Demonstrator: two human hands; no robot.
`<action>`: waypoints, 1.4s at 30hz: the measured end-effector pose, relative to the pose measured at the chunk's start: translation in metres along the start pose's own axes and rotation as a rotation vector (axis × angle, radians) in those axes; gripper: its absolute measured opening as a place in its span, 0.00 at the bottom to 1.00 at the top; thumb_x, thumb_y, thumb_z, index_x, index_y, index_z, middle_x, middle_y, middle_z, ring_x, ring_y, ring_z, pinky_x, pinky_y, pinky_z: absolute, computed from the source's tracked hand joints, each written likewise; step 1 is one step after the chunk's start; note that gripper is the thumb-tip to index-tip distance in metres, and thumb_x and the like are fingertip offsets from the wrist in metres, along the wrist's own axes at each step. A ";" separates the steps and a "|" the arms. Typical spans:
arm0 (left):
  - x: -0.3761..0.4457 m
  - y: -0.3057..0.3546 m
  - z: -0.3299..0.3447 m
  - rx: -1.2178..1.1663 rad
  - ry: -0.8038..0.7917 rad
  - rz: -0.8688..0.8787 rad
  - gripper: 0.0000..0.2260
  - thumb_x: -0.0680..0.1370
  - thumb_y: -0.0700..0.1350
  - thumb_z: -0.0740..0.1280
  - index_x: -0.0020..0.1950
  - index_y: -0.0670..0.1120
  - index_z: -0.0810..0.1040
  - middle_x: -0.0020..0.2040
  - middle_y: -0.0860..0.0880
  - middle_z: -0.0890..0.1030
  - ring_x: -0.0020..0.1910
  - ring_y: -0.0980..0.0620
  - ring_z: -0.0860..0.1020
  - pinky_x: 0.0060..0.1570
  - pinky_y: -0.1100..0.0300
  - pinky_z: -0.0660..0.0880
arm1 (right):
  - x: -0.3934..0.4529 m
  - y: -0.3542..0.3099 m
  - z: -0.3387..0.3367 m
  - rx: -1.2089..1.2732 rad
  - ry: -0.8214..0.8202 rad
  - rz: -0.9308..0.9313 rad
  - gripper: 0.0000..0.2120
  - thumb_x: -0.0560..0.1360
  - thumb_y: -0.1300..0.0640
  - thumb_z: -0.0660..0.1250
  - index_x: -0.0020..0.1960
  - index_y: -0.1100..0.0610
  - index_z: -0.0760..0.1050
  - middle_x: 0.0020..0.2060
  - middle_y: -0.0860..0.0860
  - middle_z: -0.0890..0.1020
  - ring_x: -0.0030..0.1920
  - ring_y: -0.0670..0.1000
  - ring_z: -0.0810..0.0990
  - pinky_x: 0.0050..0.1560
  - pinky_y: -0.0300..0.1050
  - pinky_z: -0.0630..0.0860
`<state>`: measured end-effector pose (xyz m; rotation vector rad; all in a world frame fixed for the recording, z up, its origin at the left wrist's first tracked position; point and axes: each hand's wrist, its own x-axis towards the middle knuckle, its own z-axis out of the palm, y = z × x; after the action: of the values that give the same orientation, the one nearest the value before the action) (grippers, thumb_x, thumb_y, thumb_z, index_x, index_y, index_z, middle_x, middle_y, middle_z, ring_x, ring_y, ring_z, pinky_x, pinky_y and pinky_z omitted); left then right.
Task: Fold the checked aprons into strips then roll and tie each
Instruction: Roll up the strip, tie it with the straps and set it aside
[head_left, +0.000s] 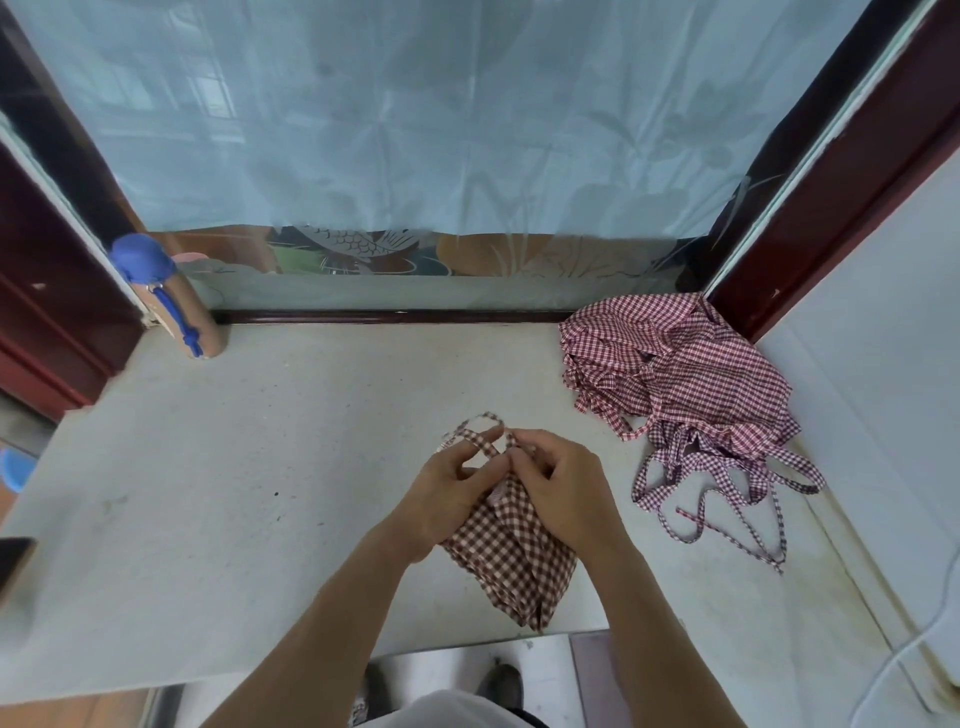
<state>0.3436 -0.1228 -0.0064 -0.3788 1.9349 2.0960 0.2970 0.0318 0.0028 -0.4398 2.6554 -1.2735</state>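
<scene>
Pinching the tie strap (480, 441) above the folded brown apron (511, 556), the left hand (449, 493) and right hand (558, 480) were set for knotting, near the heaped red aprons (680, 374).

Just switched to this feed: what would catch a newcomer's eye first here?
Both hands, left hand and right hand, pinch the ties of a folded brown-checked apron at the table's near edge. A loose heap of red-checked aprons fills the far right corner.
</scene>
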 end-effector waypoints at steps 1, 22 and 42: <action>0.000 0.000 0.002 -0.018 0.022 0.011 0.16 0.80 0.51 0.65 0.69 0.55 0.74 0.53 0.51 0.85 0.52 0.51 0.84 0.57 0.50 0.79 | 0.002 0.000 0.000 -0.006 0.037 0.048 0.10 0.78 0.52 0.68 0.59 0.51 0.79 0.37 0.42 0.84 0.36 0.38 0.80 0.44 0.33 0.79; 0.016 -0.002 0.010 0.551 0.221 0.226 0.09 0.77 0.40 0.65 0.52 0.45 0.84 0.44 0.50 0.84 0.42 0.52 0.82 0.44 0.55 0.79 | 0.016 -0.006 0.003 -0.070 -0.072 0.108 0.09 0.73 0.38 0.68 0.47 0.41 0.76 0.50 0.42 0.74 0.56 0.47 0.75 0.66 0.57 0.70; 0.022 -0.005 -0.023 -0.249 0.031 -0.062 0.14 0.82 0.44 0.62 0.58 0.35 0.80 0.54 0.40 0.84 0.55 0.42 0.82 0.56 0.50 0.78 | 0.014 0.019 -0.050 0.172 -0.004 -0.181 0.10 0.71 0.64 0.74 0.42 0.50 0.81 0.39 0.44 0.84 0.40 0.50 0.83 0.46 0.54 0.81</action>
<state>0.3256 -0.1451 -0.0207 -0.5171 1.6577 2.3082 0.2666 0.0754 0.0186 -0.6671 2.5227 -1.5343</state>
